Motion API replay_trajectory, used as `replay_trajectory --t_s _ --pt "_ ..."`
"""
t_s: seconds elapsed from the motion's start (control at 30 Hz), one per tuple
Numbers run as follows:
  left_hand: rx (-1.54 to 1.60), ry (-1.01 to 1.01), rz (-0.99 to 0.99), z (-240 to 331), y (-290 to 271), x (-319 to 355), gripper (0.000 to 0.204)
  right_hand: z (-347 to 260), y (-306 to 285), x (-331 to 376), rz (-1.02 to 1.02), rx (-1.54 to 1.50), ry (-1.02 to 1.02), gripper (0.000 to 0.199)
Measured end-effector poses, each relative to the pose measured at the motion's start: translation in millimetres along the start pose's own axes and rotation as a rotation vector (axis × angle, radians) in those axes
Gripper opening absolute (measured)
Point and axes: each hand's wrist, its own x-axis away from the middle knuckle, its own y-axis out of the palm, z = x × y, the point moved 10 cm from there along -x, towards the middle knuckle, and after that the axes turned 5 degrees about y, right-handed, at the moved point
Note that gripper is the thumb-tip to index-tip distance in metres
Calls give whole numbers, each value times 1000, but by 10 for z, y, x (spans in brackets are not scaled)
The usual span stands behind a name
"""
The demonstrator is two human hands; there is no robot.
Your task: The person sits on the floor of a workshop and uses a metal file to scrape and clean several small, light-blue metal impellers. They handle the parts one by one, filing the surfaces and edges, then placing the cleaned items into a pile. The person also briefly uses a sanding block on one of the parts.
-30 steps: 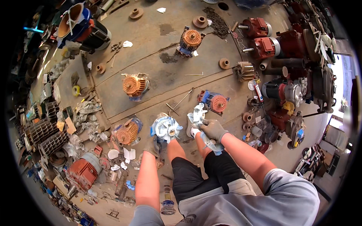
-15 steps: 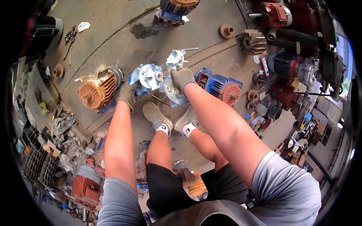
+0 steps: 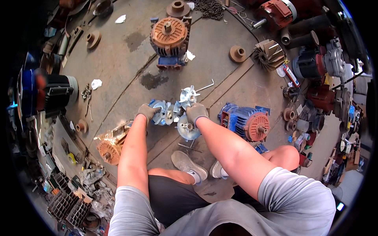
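My left hand (image 3: 147,113), in a grey-brown work glove, is closed on the left edge of a blue-and-silver metal impeller (image 3: 159,113). My gloved right hand (image 3: 197,113) is wrapped over silvery impellers; its fingertips are partly hidden. One bladed impeller (image 3: 189,96) shows beyond that hand, and a round pale-blue impeller (image 3: 186,128) shows on its near side. Between the hands, a smaller bladed piece (image 3: 169,113) with a hub hole touches the left-hand impeller. An L-shaped hex key (image 3: 206,86) lies past the right hand, and a T-shaped metal bar (image 3: 190,146) lies near my shoes.
A blue motor with a red end (image 3: 246,122) stands to the right, a rusty orange motor (image 3: 109,151) to the left. Ahead stands another motor (image 3: 169,35). A finned rotor (image 3: 269,55) and a flanged hub (image 3: 238,54) sit at the far right.
My view has tipped forward and I am crouched lower, knees bent. Both hands keep their hold on the impellers, which appear lower in the picture; my left arm reaches out straighter.
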Motion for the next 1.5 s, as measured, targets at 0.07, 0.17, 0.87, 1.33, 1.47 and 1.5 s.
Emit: replay_trajectory --t_s 0.07,0.17,0.87,1.33,1.47,1.5 --pt "-226 3 -23 339 -265 -169 69 54 -45 -142 30 -148 70 41" --pt "-499 18 -15 450 -601 -378 63 -159 -290 -32 3 -352 55 46" --pt "532 1091 -272 4396 875 3203 92 2509 -2847 2957 170 36 2 20" --pt "200 1457 234 4185 1643 3268 100 2900 -2456 2833 315 130 143 24" --pt "187 1402 255 4097 1775 3214 99 2956 -2457 2837 216 65 199 24" --pt "190 1385 250 4080 1789 3202 98 2925 -2506 2869 206 69 216 24"
